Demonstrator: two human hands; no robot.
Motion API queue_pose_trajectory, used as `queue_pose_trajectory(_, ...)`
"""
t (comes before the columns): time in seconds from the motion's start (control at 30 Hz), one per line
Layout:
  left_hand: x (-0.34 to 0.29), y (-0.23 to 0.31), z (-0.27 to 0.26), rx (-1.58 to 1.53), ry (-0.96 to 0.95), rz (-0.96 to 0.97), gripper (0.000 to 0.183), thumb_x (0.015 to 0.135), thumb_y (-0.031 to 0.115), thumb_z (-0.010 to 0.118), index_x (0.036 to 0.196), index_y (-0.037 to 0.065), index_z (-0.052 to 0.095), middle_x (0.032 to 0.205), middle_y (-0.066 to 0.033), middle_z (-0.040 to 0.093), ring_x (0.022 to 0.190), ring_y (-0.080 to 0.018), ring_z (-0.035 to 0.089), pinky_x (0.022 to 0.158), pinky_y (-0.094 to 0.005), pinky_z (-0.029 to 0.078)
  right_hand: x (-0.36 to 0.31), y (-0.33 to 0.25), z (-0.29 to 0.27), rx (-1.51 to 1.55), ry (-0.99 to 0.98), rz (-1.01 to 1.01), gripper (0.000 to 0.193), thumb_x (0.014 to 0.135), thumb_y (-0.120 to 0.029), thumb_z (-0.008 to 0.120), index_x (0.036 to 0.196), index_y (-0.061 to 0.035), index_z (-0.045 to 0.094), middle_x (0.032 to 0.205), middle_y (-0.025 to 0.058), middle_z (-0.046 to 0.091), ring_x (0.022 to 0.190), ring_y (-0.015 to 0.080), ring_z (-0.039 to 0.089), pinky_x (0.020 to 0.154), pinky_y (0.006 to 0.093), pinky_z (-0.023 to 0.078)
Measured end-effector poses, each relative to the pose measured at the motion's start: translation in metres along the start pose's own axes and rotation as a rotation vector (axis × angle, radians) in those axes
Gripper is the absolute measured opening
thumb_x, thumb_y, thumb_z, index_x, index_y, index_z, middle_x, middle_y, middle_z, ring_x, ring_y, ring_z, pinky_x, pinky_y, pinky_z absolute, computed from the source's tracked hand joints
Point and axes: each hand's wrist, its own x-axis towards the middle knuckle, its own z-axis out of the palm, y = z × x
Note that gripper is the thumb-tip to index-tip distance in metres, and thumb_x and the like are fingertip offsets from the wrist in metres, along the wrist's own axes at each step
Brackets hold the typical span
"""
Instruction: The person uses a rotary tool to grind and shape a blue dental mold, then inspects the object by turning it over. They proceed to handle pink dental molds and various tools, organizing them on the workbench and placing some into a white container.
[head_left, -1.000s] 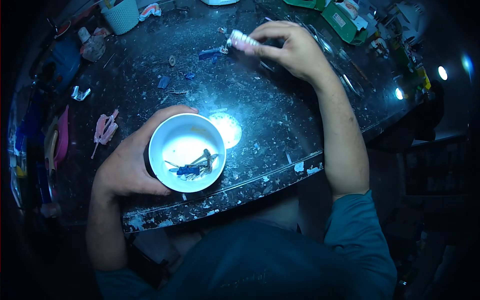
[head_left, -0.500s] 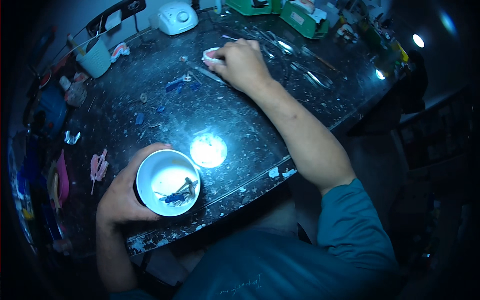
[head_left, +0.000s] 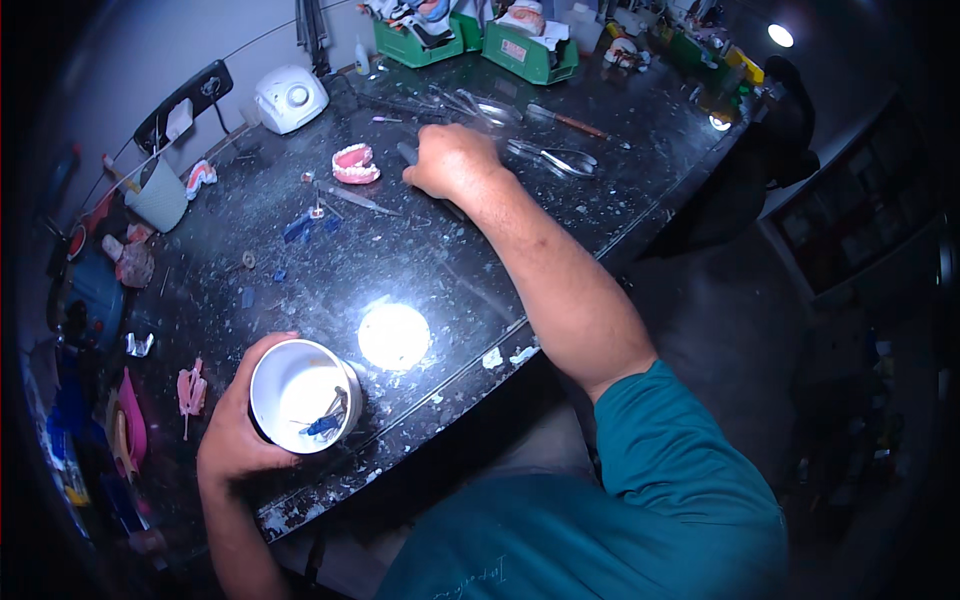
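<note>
My left hand (head_left: 237, 425) is wrapped round a white cup (head_left: 262, 405) near the bench's front edge. Inside the cup lie blue scraps (head_left: 322, 425) and some thin dark pieces. Farther off, my right hand (head_left: 455, 160) rests low over the bench with its fingers curled. A dark, slim thing (head_left: 406, 153) shows at its fingertips, and the palm hides most of it. Left of that hand sits a pink and white denture (head_left: 355, 165), apart from the fingers. A slim metal knife-like tool (head_left: 358, 199) lies just in front of the denture.
Metal tools (head_left: 555, 158) and a brown-handled tool (head_left: 570, 122) lie right of my right hand. Green bins (head_left: 530, 58), a white dial unit (head_left: 291, 98) and a pale holder (head_left: 160, 203) stand behind. Blue scraps (head_left: 300, 228) and a pink piece (head_left: 191, 388) lie on the dark bench (head_left: 470, 290).
My right hand has let go of the denture, which now sits on the bench, and has shifted right of it. My left hand still holds the cup. The view has shifted and brightened.
</note>
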Motion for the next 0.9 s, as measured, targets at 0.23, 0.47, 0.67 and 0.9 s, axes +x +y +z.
queue_pose_trajectory(0.23,0.004,-0.002,0.004,0.035,0.07,0.043,0.115,0.049,0.014,0.09,0.15,0.001,0.038,0.138,-0.0107,0.054,0.131,-0.0217,0.053,0.112,-0.0342,0.038,0.006,0.006,0.009,0.093,0.059,-0.004,0.043,0.083,-0.039,0.076,0.113,-0.0073,0.075,0.116,0.0164,0.073,0.112,0.0309,0.069,0.096,0.0435,0.054)
queue_pose_trajectory(0.47,0.006,-0.004,0.0,0.191,0.245,0.145,0.11,0.055,0.013,0.088,0.151,0.004,0.035,0.138,-0.0123,0.054,0.129,-0.0247,0.053,0.113,-0.0371,0.04,0.007,0.001,0.023,0.157,0.172,-0.042,0.049,0.082,-0.038,0.078,0.115,-0.0022,0.073,0.129,0.0211,0.064,0.121,0.0371,0.061,0.101,0.0445,0.052)
queue_pose_trajectory(0.67,0.012,-0.009,0.001,0.361,0.43,0.153,0.112,0.058,0.013,0.088,0.155,0.004,0.032,0.148,-0.0152,0.047,0.137,-0.0279,0.047,0.118,-0.0395,0.033,-0.002,0.001,0.017,0.154,0.242,-0.101,0.052,0.085,-0.039,0.075,0.12,-0.0016,0.068,0.125,0.0223,0.063,0.119,0.0385,0.06,0.099,0.0496,0.052)
queue_pose_trajectory(0.9,0.006,-0.02,0.0,0.716,0.591,0.31,0.113,0.068,0.042,0.091,0.154,-0.001,0.033,0.151,-0.0208,0.042,0.141,-0.0364,0.039,0.119,-0.047,0.029,-0.015,-0.019,0.011,0.35,0.432,-0.22,0.04,0.083,-0.029,0.074,0.108,0.0002,0.068,0.112,0.0197,0.064,0.111,0.0386,0.061,0.095,0.0477,0.053)
